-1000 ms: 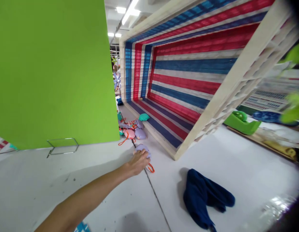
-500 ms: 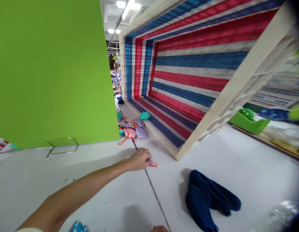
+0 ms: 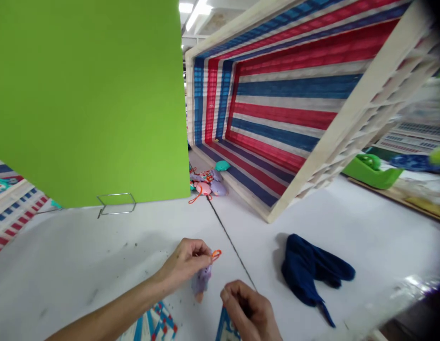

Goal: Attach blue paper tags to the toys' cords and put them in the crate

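Note:
My left hand (image 3: 189, 258) is closed, pinching a small purple toy charm (image 3: 202, 279) near its orange cord loop (image 3: 216, 255). The toy hangs below the fingers, over the white table. To its right, my right hand (image 3: 252, 310) has its thumb and forefinger pressed together. A blue printed card (image 3: 227, 327) juts out from under that hand and seems held in it, partly cut off by the bottom edge. Near my left forearm lies a white, blue and red patterned card or packet (image 3: 152, 324). Beyond the hands lies a pile of similar charms (image 3: 205, 188), pink and purple.
A tall green panel (image 3: 92, 104) stands at left, with a wire stand (image 3: 116, 203) at its foot. A crate lined with striped cloth (image 3: 284, 111) lies on its side; a teal charm (image 3: 222, 166) rests at its edge. Dark blue cloth (image 3: 308, 270) and a green tape dispenser (image 3: 372, 170) are at right.
My left hand has come back toward me from near the pile, bringing the purple charm. My right hand has risen into view from the bottom edge, with the blue card. The view has shifted slightly.

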A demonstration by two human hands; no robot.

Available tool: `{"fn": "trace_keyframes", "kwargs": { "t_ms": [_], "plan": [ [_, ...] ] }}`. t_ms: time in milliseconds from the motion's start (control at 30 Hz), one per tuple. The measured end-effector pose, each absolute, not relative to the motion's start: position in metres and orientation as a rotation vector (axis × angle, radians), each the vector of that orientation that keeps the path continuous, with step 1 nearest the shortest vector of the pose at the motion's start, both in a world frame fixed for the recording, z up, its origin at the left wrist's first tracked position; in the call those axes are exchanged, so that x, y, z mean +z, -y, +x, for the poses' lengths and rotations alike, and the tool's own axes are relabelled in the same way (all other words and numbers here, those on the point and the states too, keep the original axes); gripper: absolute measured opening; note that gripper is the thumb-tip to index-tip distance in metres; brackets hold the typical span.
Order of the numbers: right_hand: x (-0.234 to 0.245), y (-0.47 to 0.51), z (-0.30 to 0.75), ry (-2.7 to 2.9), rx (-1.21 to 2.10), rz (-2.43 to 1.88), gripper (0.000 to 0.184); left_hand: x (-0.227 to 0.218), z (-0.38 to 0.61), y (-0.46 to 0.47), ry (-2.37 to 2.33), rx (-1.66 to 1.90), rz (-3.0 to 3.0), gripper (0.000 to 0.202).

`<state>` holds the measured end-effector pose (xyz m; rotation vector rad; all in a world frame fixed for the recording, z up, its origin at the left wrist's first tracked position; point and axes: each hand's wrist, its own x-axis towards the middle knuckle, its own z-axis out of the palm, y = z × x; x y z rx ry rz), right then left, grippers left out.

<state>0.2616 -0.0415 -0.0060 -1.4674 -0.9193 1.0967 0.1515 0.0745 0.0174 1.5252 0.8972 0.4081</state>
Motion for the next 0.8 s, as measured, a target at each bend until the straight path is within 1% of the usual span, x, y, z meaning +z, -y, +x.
{"fn": "trace_keyframes", "kwargs": {
  "t_ms": [233, 533, 800],
  "plan": [
    [-0.013, 0.034, 0.237, 1.123, 1.141, -1.454, 0.026, 0.009, 0.115, -0.052, -0.961, 0.451, 1.620, 0.012],
    [-0.019, 0.030, 0.220, 1.096, 1.081, -1.475, 0.025, 0.002, 0.104, -0.042, -1.006, 0.448, 1.647, 0.014],
    [-0.025, 0.031, 0.217, 1.096, 1.084, -1.475, 0.024, 0.005, 0.102, -0.033, -1.071, 0.517, 1.756, 0.014]
  ]
}}
